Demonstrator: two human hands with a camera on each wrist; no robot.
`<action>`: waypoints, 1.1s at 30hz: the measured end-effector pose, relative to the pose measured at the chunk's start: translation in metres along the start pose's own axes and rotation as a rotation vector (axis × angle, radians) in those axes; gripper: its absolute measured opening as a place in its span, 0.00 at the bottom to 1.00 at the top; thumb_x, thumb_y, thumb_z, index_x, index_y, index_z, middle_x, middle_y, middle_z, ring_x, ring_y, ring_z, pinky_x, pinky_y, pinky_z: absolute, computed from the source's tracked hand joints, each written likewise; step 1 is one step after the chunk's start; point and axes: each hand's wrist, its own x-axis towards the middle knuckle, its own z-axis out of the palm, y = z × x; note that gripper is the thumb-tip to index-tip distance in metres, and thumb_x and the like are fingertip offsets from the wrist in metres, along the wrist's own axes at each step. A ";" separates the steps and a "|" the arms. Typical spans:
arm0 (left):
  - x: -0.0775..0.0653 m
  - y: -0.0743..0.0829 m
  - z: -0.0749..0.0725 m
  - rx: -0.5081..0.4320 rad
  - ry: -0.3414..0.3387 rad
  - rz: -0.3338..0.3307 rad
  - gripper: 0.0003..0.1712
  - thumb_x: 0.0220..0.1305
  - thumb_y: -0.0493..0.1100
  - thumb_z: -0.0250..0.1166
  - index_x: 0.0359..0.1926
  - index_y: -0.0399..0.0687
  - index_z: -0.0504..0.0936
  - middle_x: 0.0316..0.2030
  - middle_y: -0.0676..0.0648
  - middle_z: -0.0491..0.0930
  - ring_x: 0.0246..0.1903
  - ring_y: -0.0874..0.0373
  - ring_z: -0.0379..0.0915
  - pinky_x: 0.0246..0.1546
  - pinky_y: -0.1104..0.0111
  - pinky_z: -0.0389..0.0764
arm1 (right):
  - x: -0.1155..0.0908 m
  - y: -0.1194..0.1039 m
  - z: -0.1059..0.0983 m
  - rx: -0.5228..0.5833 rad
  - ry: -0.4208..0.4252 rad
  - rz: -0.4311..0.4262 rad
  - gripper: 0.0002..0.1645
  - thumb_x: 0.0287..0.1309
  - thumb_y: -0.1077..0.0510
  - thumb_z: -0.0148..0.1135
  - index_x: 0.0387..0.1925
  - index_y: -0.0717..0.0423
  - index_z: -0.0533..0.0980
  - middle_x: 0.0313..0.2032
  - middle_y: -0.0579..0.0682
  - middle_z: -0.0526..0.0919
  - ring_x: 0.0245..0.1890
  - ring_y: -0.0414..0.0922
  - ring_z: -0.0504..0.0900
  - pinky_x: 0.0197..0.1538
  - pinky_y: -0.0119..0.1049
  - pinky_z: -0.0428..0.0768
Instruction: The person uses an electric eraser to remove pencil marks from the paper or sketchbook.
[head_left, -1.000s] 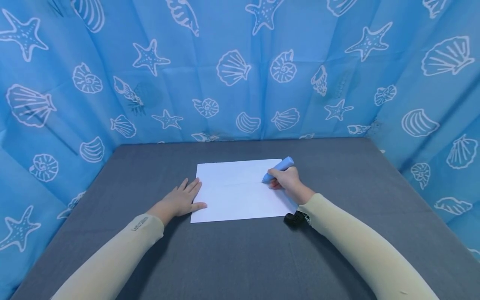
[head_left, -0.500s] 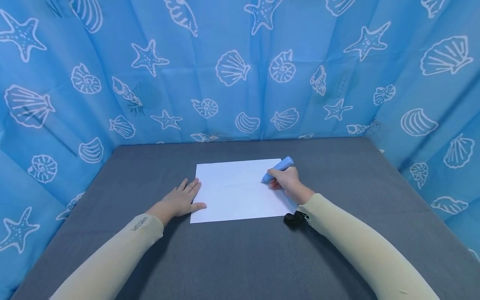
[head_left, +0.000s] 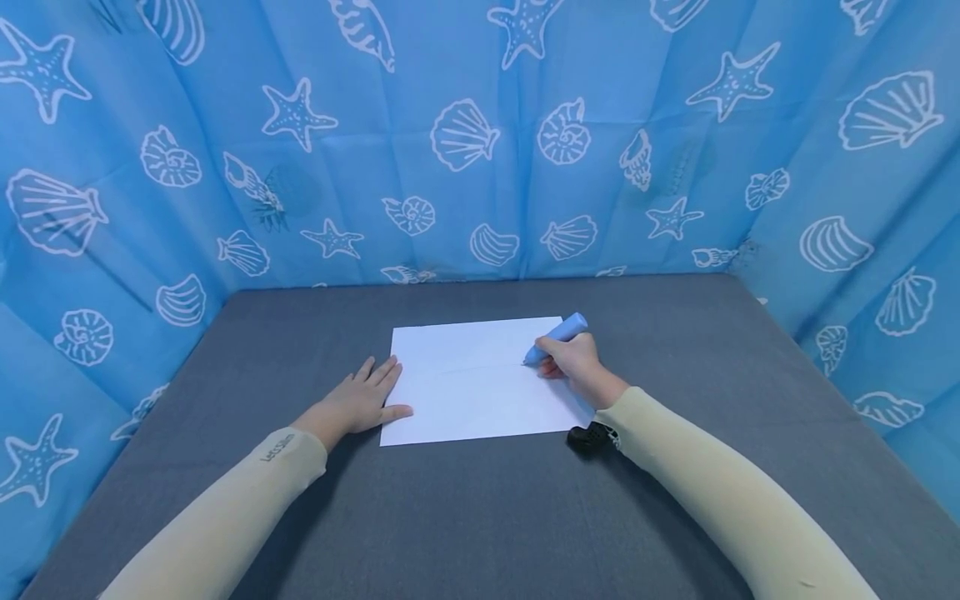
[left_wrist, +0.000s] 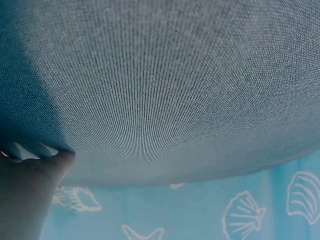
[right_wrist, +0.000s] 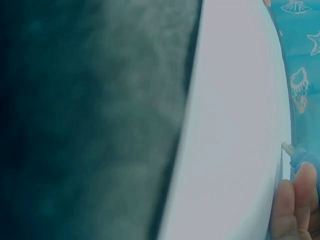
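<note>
A white sheet of paper (head_left: pixel 465 392) lies flat on the grey cloth, a faint line running across its middle. My left hand (head_left: pixel 362 398) rests at its left edge, fingers spread, with the fingertips and thumb on the paper. In the left wrist view only part of that hand (left_wrist: pixel 35 172) shows at the lower left. With my right hand (head_left: pixel 573 360) I grip a thick light-blue pen (head_left: pixel 558 337), tilted, its narrow tip at the paper right of centre. The right wrist view shows the pen's pale tip (right_wrist: pixel 288 148) and the curled fingers (right_wrist: pixel 305 187) at the right edge.
A grey cloth (head_left: pixel 480 517) covers the table. Blue curtains (head_left: pixel 480 200) with white shells and starfish hang behind it and along both sides. A small black object (head_left: pixel 587 442) sits under the right wrist by the sleeve cuff (head_left: pixel 622 412).
Both hands, the pen and the paper stay in place. Only the head view shifts very slightly.
</note>
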 end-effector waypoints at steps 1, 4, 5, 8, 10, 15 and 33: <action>0.000 0.000 0.000 0.002 0.001 -0.001 0.52 0.67 0.72 0.46 0.76 0.41 0.43 0.76 0.40 0.39 0.73 0.35 0.30 0.68 0.41 0.45 | 0.000 0.000 0.001 0.000 -0.003 -0.002 0.14 0.62 0.58 0.62 0.39 0.70 0.76 0.17 0.50 0.79 0.15 0.40 0.78 0.24 0.32 0.81; 0.001 0.000 0.001 0.006 0.001 -0.003 0.52 0.68 0.71 0.46 0.77 0.41 0.43 0.76 0.40 0.39 0.73 0.35 0.30 0.68 0.41 0.45 | -0.001 -0.001 0.002 0.003 -0.015 -0.015 0.15 0.62 0.59 0.63 0.39 0.70 0.76 0.17 0.51 0.79 0.15 0.40 0.78 0.25 0.32 0.81; 0.001 0.000 0.001 0.006 0.001 -0.004 0.52 0.68 0.71 0.46 0.76 0.41 0.43 0.76 0.40 0.39 0.73 0.35 0.30 0.68 0.41 0.45 | -0.001 -0.001 0.002 0.003 -0.020 -0.021 0.15 0.62 0.59 0.63 0.39 0.70 0.76 0.17 0.51 0.80 0.15 0.40 0.79 0.25 0.32 0.81; 0.001 0.000 0.001 0.003 0.000 -0.003 0.52 0.67 0.71 0.46 0.76 0.41 0.43 0.76 0.40 0.39 0.73 0.35 0.30 0.68 0.41 0.44 | -0.002 -0.001 0.001 0.006 -0.016 -0.021 0.14 0.62 0.59 0.62 0.39 0.70 0.75 0.18 0.51 0.80 0.15 0.40 0.78 0.25 0.32 0.81; 0.001 0.000 0.001 0.006 0.002 -0.002 0.52 0.68 0.71 0.46 0.76 0.41 0.43 0.76 0.40 0.39 0.73 0.35 0.30 0.68 0.41 0.44 | -0.002 0.000 0.000 0.009 -0.011 -0.018 0.13 0.62 0.59 0.62 0.39 0.70 0.75 0.18 0.51 0.79 0.15 0.40 0.78 0.25 0.32 0.81; 0.001 0.000 0.001 0.021 0.017 0.004 0.51 0.68 0.70 0.46 0.76 0.39 0.45 0.76 0.39 0.40 0.73 0.34 0.32 0.67 0.40 0.46 | 0.000 0.000 0.002 -0.004 0.001 -0.014 0.14 0.62 0.58 0.62 0.39 0.69 0.75 0.18 0.51 0.79 0.16 0.40 0.78 0.25 0.31 0.81; -0.001 0.002 0.000 0.007 0.023 0.015 0.50 0.69 0.68 0.47 0.76 0.39 0.45 0.76 0.38 0.40 0.72 0.34 0.32 0.67 0.40 0.46 | 0.000 0.000 0.006 -0.021 0.004 -0.013 0.15 0.62 0.58 0.62 0.40 0.69 0.75 0.18 0.51 0.79 0.16 0.40 0.78 0.25 0.31 0.81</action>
